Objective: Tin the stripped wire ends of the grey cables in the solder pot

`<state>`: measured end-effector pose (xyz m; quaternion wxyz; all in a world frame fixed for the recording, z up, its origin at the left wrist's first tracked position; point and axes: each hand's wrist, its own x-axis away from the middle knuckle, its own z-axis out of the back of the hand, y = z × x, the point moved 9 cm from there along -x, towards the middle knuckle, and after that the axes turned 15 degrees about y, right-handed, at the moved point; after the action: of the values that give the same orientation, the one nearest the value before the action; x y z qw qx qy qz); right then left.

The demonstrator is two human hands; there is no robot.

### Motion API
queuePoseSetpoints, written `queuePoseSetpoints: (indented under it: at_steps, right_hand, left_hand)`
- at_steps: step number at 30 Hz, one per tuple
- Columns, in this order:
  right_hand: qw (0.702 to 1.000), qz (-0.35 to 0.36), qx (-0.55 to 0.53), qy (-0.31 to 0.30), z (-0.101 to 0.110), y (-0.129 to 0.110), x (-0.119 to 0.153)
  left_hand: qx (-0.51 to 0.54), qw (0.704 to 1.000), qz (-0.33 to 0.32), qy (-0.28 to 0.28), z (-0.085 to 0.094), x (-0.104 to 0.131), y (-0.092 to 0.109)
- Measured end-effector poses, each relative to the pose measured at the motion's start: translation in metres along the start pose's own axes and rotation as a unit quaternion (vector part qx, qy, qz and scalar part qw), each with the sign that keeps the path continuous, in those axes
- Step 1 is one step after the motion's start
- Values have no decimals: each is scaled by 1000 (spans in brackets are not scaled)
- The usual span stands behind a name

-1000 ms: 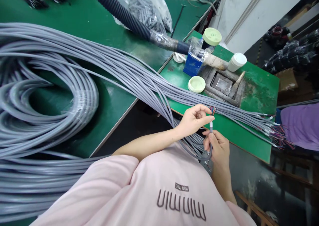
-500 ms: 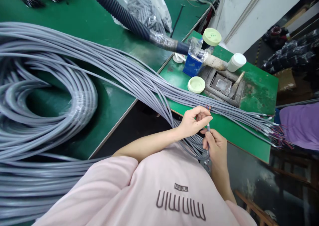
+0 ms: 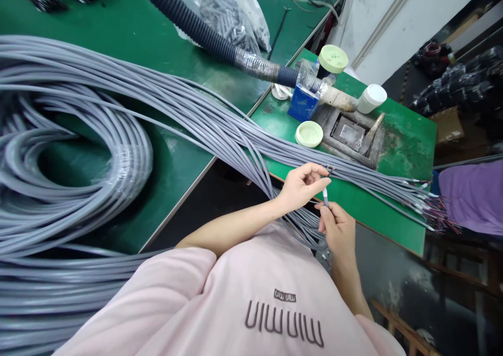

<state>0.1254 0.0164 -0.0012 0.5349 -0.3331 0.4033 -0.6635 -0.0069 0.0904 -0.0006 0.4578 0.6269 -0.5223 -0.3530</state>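
Just in front of my chest, my right hand (image 3: 338,226) grips a grey cable (image 3: 326,201) below its white-wrapped end. My left hand (image 3: 304,186) pinches the thin coloured wires (image 3: 331,170) that fan out of the cable's tip. Behind both hands a long bundle of grey cables (image 3: 236,128) runs across the tables, its bared wire ends (image 3: 442,214) at the right. More grey cables hang below my left hand.
A large cable coil (image 3: 129,167) lies on the left green table. A black hose (image 3: 196,23) leads to a solder pot (image 3: 349,133), with a blue box (image 3: 302,102), a pale green cup (image 3: 309,134) and a white cup (image 3: 372,98) around it. A person's purple sleeve (image 3: 471,196) shows at right.
Both hands have shifted slightly up and left with the cable. The white wrap now shows more between them, and the wires spread further past my left fingertips.
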Motion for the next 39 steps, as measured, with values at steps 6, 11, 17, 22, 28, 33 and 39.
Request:
queuePoseSetpoints:
  at_steps: [6, 11, 17, 22, 28, 33, 39]
  right_hand:
    - [1000, 1, 2, -2, -1, 1, -1]
    - [998, -49, -45, 0, -1, 5, -2]
    - [990, -87, -106, 17, -3, 11, -1]
    - [966, -139, -215, -27, -14, 18, -3]
    - [962, -107, -250, -20, -7, 7, -23]
    - [958, -44, -273, 74, 7, -5, -32]
    - [965, 116, -176, 156, 23, -37, -48]
  left_hand:
    - [-20, 1000, -24, 1, -1, -3, 7]
    - [-35, 998, -49, 31, 4, -4, 11]
    - [19, 999, -8, 35, 5, -1, 4]
    - [-102, 971, -215, -27, -2, 11, 29]
    - [-147, 928, -316, -131, -22, 34, 35]
    - [9, 986, -149, -71, -17, 29, 25]
    - [134, 988, 64, -40, -20, 16, 0]
